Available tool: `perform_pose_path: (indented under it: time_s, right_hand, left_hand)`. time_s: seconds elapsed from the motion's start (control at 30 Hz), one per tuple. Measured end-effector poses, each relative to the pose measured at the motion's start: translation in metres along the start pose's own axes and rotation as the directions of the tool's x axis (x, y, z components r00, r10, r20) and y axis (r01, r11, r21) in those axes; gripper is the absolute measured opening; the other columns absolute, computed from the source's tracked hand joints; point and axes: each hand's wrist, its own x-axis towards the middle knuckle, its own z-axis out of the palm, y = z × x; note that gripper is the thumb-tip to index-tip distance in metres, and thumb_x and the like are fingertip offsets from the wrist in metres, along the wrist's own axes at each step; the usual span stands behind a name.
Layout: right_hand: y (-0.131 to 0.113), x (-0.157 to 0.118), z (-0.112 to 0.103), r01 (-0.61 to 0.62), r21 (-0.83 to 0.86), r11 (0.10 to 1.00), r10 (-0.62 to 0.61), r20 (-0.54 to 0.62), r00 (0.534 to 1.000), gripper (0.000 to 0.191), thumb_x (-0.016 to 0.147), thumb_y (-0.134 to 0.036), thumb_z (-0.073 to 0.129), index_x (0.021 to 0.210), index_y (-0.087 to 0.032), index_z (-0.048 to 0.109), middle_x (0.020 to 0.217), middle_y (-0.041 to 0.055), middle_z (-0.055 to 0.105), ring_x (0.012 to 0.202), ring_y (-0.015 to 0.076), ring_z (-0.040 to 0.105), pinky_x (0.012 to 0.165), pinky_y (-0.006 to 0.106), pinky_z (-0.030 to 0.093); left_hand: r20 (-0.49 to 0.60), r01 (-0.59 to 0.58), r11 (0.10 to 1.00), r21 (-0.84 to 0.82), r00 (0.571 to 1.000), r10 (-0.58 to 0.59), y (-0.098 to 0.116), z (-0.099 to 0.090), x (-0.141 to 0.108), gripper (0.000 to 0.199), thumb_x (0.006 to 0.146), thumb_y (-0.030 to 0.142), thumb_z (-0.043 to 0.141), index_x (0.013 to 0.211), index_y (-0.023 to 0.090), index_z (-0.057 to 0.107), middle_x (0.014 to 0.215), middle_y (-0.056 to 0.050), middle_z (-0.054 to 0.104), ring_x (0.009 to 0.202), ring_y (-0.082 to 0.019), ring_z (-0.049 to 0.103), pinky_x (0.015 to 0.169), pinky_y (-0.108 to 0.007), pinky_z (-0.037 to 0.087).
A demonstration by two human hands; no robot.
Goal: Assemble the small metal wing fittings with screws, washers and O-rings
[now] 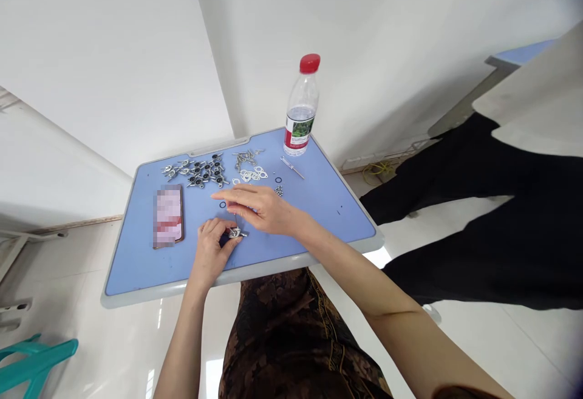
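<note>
My left hand [212,246] pinches a small silver metal fitting [235,232] with a short side tube, holding it down on the blue tabletop near the front edge. Above it, my right hand [259,208] is closed with its fingers bent forward. A thin metal shaft [235,219] runs from its fingertips down to the fitting; any handle is hidden in the hand. Just beyond the fingers lies a dark rubber ring [223,204]. Small metal balls or nuts [279,191] are heaped beside the right hand, with another dark ring [278,180] behind them.
Several metal fittings with black centres [207,171] lie at the back left. White flat gaskets [250,175], small metal pieces [246,158] and a slim tool [292,167] lie farther right. A phone [168,217], a water bottle [300,113] and a person in black trousers [455,217] are around.
</note>
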Motion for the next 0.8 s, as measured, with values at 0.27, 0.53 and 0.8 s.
perform_pose_path:
  time_s: [0.27,0.53,0.8]
  right_hand:
    - [-0.0026,0.001,0.006,0.043,-0.069,0.997,-0.046,-0.045,0.998,0.026,0.098,-0.015,0.043,0.118,-0.017,0.059,0.095,0.0057,0.065,0.081,0.0116,0.059,0.076,0.025,0.05]
    - [0.0013,-0.0019,0.0042,0.049,-0.09,0.995,-0.055,-0.066,0.996,0.023,0.098,-0.016,0.044,0.116,-0.013,0.057,0.096,0.007,0.067,0.078,0.0106,0.059,0.075,0.024,0.05]
    - [-0.0008,-0.0028,0.0027,0.045,-0.088,0.995,-0.051,-0.066,0.997,0.023,0.097,-0.015,0.044,0.115,-0.014,0.059,0.097,0.0071,0.067,0.08,0.0111,0.06,0.075,0.024,0.05]
  left_hand:
    - [0.011,0.043,0.998,-0.034,0.999,-0.043,-0.0008,0.0012,-0.0002,0.01,0.084,0.029,0.064,0.088,0.022,0.059,0.086,0.0,0.062,0.085,-0.019,0.057,0.087,-0.038,0.037]
    - [0.009,0.019,0.999,-0.045,1.0,-0.019,0.001,-0.0013,-0.0001,0.013,0.083,0.031,0.066,0.09,0.023,0.059,0.088,0.0,0.063,0.087,-0.02,0.057,0.087,-0.037,0.038]
    - [-0.028,0.029,0.995,-0.09,0.999,-0.032,0.0021,-0.0014,-0.0018,0.01,0.086,0.03,0.06,0.091,0.022,0.058,0.092,-0.001,0.065,0.09,-0.02,0.059,0.088,-0.037,0.04]
